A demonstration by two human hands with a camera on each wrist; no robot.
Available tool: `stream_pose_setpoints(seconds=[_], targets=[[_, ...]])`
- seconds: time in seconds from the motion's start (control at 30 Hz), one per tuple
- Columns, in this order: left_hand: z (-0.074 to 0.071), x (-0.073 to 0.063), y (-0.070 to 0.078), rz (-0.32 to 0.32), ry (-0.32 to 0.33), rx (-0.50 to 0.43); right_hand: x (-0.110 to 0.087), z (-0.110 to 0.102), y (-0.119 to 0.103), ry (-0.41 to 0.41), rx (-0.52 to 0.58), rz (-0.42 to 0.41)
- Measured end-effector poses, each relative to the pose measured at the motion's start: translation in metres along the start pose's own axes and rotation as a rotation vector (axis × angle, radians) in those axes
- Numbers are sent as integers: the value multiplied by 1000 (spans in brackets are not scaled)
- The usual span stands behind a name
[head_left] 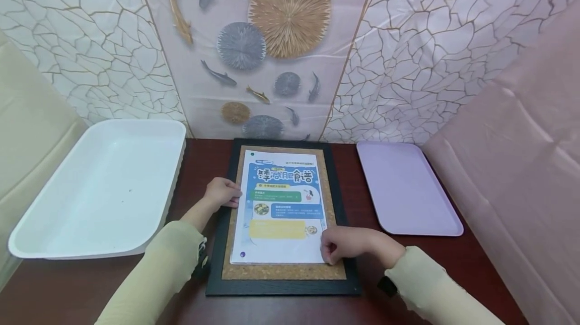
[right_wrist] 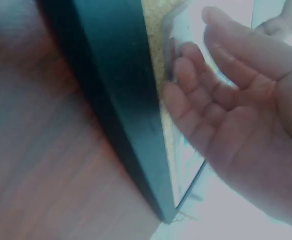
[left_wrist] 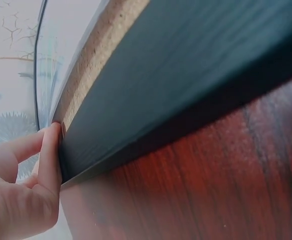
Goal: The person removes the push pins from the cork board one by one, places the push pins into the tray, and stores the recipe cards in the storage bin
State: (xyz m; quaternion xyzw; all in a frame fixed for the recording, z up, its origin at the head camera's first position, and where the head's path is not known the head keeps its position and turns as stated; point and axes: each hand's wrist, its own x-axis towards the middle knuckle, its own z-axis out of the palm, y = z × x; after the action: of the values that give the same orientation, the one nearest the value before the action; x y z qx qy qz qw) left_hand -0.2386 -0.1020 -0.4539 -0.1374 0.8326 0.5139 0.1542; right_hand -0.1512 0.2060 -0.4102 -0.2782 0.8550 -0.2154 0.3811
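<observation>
A printed sheet with a blue, green and yellow layout lies on a black-framed cork board. A green pin marks its top left corner and a purple pin its bottom left corner. My left hand rests its fingertips at the sheet's left edge, over the cork and frame. At the lower right edge of the sheet is my right hand. In the right wrist view the right hand's fingers are loosely bent, with the thumb apart from them; nothing shows between them.
To the left stands a large white tray, and a lilac tray lies on the right. The board rests on a dark red-brown wooden table. Patterned cloth hangs behind, and plain fabric walls close both sides.
</observation>
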Motion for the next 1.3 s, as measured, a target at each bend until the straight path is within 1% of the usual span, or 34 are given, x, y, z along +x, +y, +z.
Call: stream_pose_setpoints(seconds=[0.07,0.17,0.3,0.43,0.53,0.67,0.8,0.87,1.0,1.17,1.3], targets=[[-1,0,-1,7,-6,-3,-4,-1,6,52,40,-30],[-1,0,-2,18,-16,-10,-10,-6,18,177,67,-39],[-2,1,-5,16,-14,-17,-22,-19,37,364,113,-1],[-2,1,-7,16,-15,-18,-35,-35,59,548,191,99],[-3,0,-6,21,-20,-19,-43,-46,76,672,240,203],[-3,0,-5,21,-26,-22,-52,-57,99,784,287,326],[-2,1,-5,18,-24,-21,-55,-64,120,852,299,399],[-2,1,-5,13,-17,-24,-54,-66,129,879,300,429],[-1,0,-5,16,-8,-21,-51,-68,145,908,288,478],[0,-1,-3,12,-8,-20,-47,-67,161,900,260,537],[-2,0,-4,13,-10,-19,-42,-65,168,882,290,568]])
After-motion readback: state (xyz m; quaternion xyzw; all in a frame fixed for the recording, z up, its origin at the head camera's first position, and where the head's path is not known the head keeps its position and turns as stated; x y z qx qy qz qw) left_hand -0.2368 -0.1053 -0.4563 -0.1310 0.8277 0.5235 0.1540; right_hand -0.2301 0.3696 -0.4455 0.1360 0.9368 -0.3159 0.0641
